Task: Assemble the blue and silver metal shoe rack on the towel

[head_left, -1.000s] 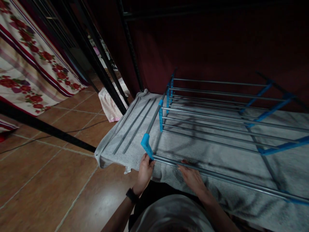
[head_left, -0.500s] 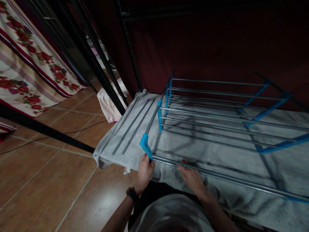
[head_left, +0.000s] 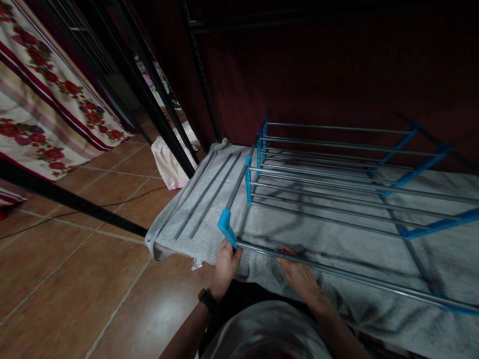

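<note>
A rack of grey metal tubes and blue plastic connectors lies on its side, a blue corner piece (head_left: 226, 225) at its near left end. My left hand (head_left: 225, 267), a dark band on its wrist, has its fingers closed around the lower end of that corner piece. My right hand (head_left: 297, 275) is at the front metal tube (head_left: 348, 271), its fingertips curled behind and partly hidden by it. Farther back, several thinner tubes (head_left: 322, 188) run between a blue perforated side bracket (head_left: 248, 185) and the blue bracket (head_left: 443, 223) at the right.
Two loose tubes (head_left: 209, 209) lie on the grey blanket (head_left: 179, 209) left of the rack. Black metal posts (head_left: 160, 117) and a slanting black bar (head_left: 75, 202) stand at the left. Beyond are a floral curtain (head_left: 48, 99), a pale cloth (head_left: 168, 159) and a cable on the tiled floor (head_left: 123, 279).
Both hands keep their places on the rack, with only a very slight shift to the right. The front tubes, earlier seen as two lines near the corner piece, now look like one.
</note>
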The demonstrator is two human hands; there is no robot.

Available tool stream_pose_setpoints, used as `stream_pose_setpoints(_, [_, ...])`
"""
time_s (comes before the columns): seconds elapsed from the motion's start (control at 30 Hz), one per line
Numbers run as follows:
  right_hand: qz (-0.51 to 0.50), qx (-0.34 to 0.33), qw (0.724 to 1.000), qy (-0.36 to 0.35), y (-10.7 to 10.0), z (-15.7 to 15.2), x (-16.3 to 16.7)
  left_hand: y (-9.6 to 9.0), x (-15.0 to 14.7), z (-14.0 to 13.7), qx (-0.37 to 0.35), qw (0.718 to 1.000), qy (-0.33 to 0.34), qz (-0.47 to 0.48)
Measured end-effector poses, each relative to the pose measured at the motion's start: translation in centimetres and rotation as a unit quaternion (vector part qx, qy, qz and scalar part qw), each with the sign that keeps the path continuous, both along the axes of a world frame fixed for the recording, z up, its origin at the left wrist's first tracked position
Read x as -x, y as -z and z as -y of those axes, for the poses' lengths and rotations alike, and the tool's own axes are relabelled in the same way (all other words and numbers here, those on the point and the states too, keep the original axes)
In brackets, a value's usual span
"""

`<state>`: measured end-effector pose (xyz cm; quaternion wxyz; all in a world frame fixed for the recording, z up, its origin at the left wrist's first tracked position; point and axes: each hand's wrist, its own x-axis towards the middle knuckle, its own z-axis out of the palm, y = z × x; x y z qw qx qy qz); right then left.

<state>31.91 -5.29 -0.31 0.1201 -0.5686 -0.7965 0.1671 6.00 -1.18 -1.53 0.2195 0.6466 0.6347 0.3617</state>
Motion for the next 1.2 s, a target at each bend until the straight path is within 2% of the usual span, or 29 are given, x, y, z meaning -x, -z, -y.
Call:
stream_pose_setpoints(0.33, [0.007,0.014,1.000,-0.009,0.3,0.0,0.1,0.4,0.4,0.1,0.007,1.000,0.011,0.013])
stream_pose_setpoints(0.6, [-0.023,0.015,0.999,0.016,1.3,0.1,0.2,0.1,0.3,0.2,-0.002,1.000,0.017,0.007])
stream_pose_setpoints(0.93, [-0.024,0.006,1.000,0.002,1.3,0.5,0.3,1.4,-0.9,0.8,-0.042,0.998,-0.031,-0.021])
stream_pose_setpoints(1.13, [-0.033,0.005,0.999,0.002,1.7,0.4,0.0,1.4,-1.5,0.9,-0.052,0.996,-0.056,-0.035])
stream_pose_setpoints(1.2, [-0.039,0.006,0.999,0.007,1.6,0.2,0.1,1.2,-1.3,0.7,-0.045,0.997,-0.045,-0.037])
